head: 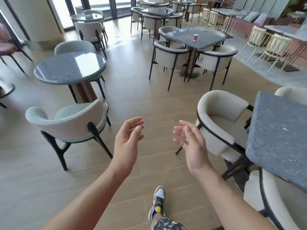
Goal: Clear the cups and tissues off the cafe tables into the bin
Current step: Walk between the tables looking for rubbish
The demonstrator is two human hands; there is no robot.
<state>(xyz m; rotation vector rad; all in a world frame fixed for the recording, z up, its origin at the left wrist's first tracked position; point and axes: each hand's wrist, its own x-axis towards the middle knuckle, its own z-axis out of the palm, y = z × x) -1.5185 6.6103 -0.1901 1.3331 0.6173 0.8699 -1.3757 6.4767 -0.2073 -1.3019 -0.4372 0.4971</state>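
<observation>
Approach first, then grasp.
Left grip (pixel 127 141) and right grip (pixel 191 145) hang slack, empty; I'd walk to the cup (pixel 195 37) on the counter (pixel 210 39) far ahead, taking it upright.

Open floor aisle (pixel 132 90) ahead — round table (pixel 69 68) left, armchairs (pixel 172 57) and square table (pixel 279 135) crowd right.
</observation>
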